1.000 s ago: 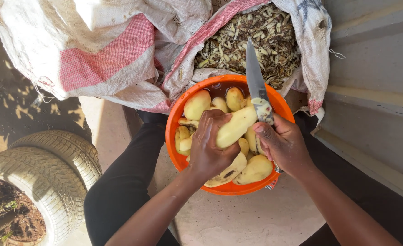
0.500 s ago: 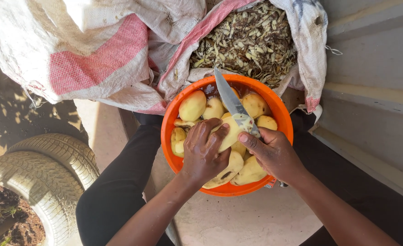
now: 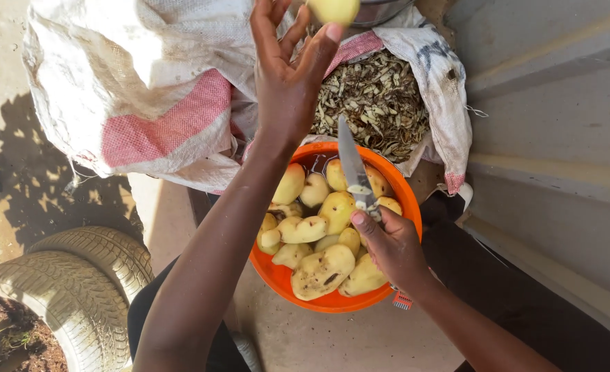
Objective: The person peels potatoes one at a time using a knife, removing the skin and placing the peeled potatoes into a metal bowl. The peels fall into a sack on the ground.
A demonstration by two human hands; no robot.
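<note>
- Fingers [image 3: 276, 21] of my left hand [image 3: 285, 76] are spreading loose and released, with a pale peeled piece [image 3: 334, 9] sitting just at the thumb tip, at the top edge of the view; I cannot tell whether the thumb is touching it.
- Over at my right hand [image 3: 387, 248], I am clenching the fingers around the handle of a knife [image 3: 354, 169], low over the orange basin [image 3: 332, 300].
- I am seeing the knife blade pointing up and slightly left, away from me, its long axis running from the basin's near-right side toward its far rim.
- I am finding open room tight: the basin is sitting between my two dark-trousered legs, a white and red woven sack [image 3: 132, 89] is crowding the far-left side, and a second sack of dry peelings [image 3: 374, 103] is touching the basin's far rim.
- To the right, a grey stepped wall [image 3: 560, 138] is closing in; to the lower left, a ribbed tyre [image 3: 77, 289] is lying well apart on the concrete.
- I am looking at smooth, yellowish peeled tubers [image 3: 322, 269] lying in water, some carrying dark spots; the blade is flat grey metal with a scrap of peel sticking to it.
</note>
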